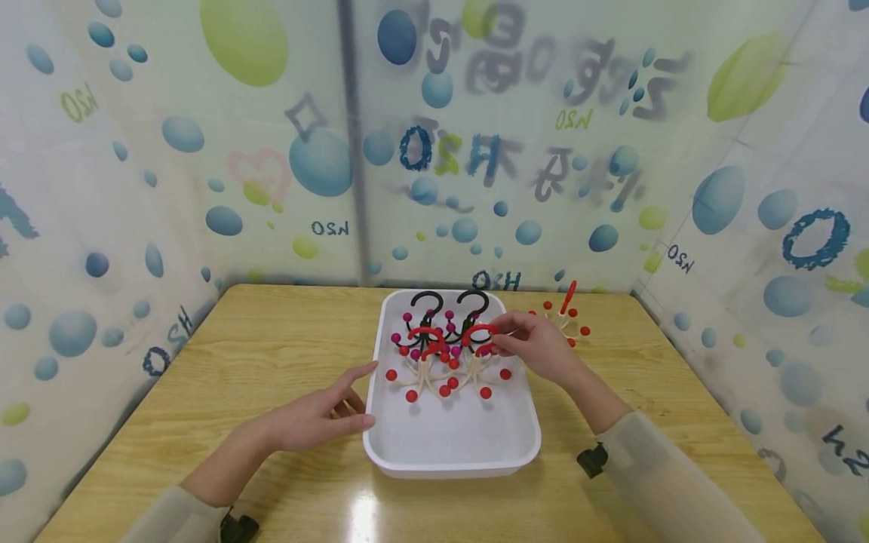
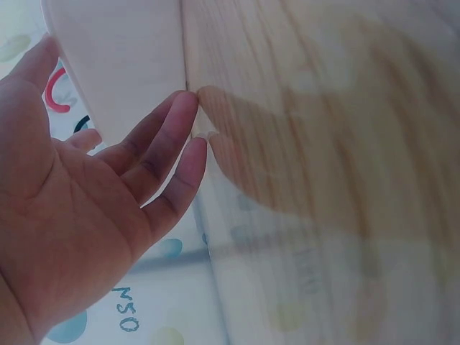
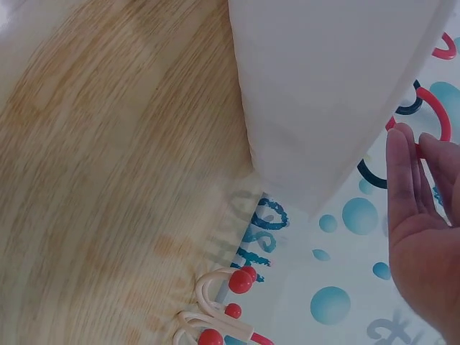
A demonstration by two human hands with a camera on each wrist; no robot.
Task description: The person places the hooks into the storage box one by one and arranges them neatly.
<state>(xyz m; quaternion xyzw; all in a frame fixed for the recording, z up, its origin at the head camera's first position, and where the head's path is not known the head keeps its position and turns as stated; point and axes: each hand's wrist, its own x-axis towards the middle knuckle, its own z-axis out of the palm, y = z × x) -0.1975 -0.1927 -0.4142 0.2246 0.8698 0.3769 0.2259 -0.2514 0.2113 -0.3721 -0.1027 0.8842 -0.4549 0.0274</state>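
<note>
A white plastic tray (image 1: pixel 455 441) holds several multi-armed hanging hooks with ball tips. At its back are two black ones, the left black hook (image 1: pixel 426 298) and right black hook (image 1: pixel 474 294), with purple balls. In front are two cream ones with red tops and red balls, the left cream hook (image 1: pixel 424 371) and right cream hook (image 1: pixel 475 369). My right hand (image 1: pixel 536 345) pinches the right one's curved red top (image 3: pixel 440 111) between thumb and fingers. My left hand (image 1: pixel 314 419) touches the tray's left side, thumb and fingers loosely extended; the left wrist view shows its palm.
Another cream hook with red balls (image 1: pixel 558 323) lies on the wooden table (image 1: pixel 285 339), behind and right of the tray. Walls printed with blue and green drops (image 1: pixel 322 162) enclose the table at the back and sides.
</note>
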